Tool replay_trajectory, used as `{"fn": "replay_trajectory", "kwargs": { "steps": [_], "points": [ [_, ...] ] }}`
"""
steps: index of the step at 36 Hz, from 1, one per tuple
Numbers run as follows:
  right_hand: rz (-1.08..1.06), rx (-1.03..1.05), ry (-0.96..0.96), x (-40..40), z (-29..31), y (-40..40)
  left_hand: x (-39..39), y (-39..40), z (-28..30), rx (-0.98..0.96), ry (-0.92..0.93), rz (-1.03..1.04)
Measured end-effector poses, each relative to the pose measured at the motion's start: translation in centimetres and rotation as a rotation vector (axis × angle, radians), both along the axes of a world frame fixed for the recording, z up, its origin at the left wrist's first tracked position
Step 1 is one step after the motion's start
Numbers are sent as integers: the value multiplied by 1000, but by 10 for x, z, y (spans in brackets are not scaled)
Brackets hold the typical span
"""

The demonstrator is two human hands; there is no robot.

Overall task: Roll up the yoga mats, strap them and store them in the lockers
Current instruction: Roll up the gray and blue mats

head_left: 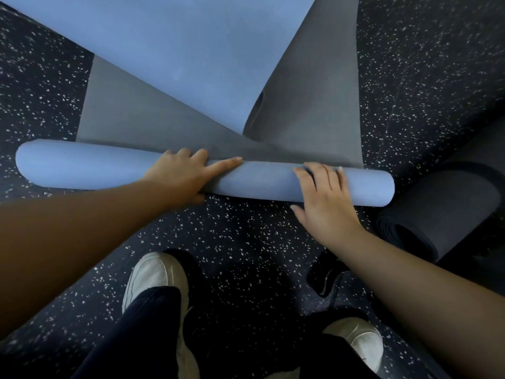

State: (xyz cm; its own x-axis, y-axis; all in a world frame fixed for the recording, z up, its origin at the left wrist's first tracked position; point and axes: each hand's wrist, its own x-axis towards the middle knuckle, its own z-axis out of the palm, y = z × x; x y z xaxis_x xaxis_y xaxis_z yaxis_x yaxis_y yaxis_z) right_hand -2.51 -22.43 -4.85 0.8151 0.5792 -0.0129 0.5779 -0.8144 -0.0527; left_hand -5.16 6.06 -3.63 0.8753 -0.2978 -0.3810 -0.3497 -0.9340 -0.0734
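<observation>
1. Left hand (180,173) flat on the blue roll (82,165), fingers spread, pressing, not clasping.
2. Roll's long axis crosswise on the floor (246,228); unrolled mat (169,56) straight ahead.
3. Right hand (325,195) draped over, loosely curled; equally near.

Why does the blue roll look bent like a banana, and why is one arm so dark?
In the head view, the wide-angle lens bows the rolled blue foam yoga mat, so it curves though it is probably straight. The room light is dim and bluish; the arm behind the left hand sits in shadow, while the right hand catches more light. The picture's corners go darker too.
</observation>
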Motion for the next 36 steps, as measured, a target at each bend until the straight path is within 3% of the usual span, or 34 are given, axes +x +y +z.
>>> {"fn": "replay_trajectory", "kwargs": {
  "steps": [17,36],
  "points": [
    [154,36,183,-59,-8,-30,-79,-6,-15,-206,139,-39],
    [193,-28,439,-59,-5,-41,-63,-9,-4,-145,410,-34]
  ]
}}
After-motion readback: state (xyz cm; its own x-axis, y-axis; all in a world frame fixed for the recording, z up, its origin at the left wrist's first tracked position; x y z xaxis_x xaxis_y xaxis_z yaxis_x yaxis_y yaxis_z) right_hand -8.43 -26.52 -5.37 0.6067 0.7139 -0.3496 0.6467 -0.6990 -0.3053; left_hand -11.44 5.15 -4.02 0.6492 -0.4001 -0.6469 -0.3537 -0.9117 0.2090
